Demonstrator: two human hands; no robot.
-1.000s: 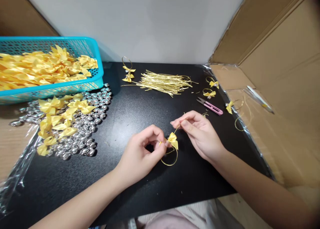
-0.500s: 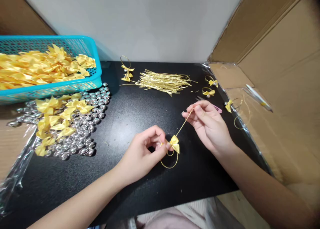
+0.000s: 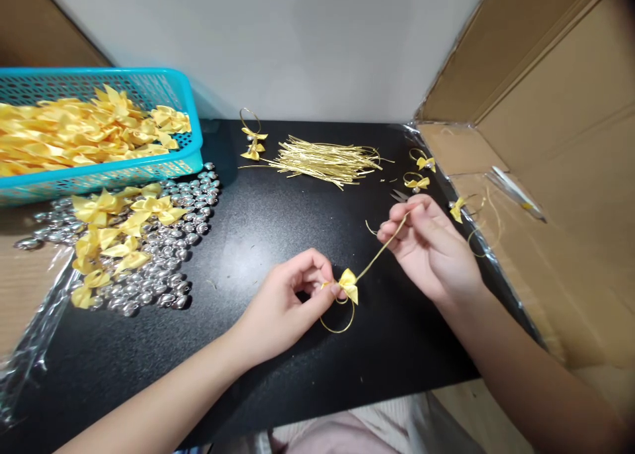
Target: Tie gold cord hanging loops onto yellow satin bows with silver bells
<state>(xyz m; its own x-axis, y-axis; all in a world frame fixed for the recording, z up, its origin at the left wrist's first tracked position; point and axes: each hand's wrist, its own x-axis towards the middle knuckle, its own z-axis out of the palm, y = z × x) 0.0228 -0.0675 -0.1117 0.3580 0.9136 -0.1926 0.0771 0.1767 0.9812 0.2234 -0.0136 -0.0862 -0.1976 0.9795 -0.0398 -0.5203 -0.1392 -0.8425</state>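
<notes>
Between thumb and fingers, my left hand (image 3: 297, 298) pinches a yellow ribbon bow (image 3: 349, 286) above the front part of the black table (image 3: 278, 368). A gold cord (image 3: 380, 252) runs from the bow up to my right hand (image 3: 429, 242), whose thumb and fingers are closed on it. The cord slants between the hands, and a loose end of it shows past my right fingers. Below the bow hangs a round loop of gold cord (image 3: 340, 329). My left fingertips hide part of the bow's inner side.
A blue basket (image 3: 196, 123) of yellow bows stands back left. Silver beads (image 3: 169, 269) and loose bows (image 3: 133, 226) lie before it. Gold cords (image 3: 322, 163) are heaped at the back. Looped bows (image 3: 417, 184) lie right, near scissors (image 3: 398, 196) partly behind my right hand. Cardboard walls the right side.
My right hand has moved right and slightly back, drawing out a longer stretch of cord from the bow. A loose cord end now shows beside its fingers. My left hand stays almost still.
</notes>
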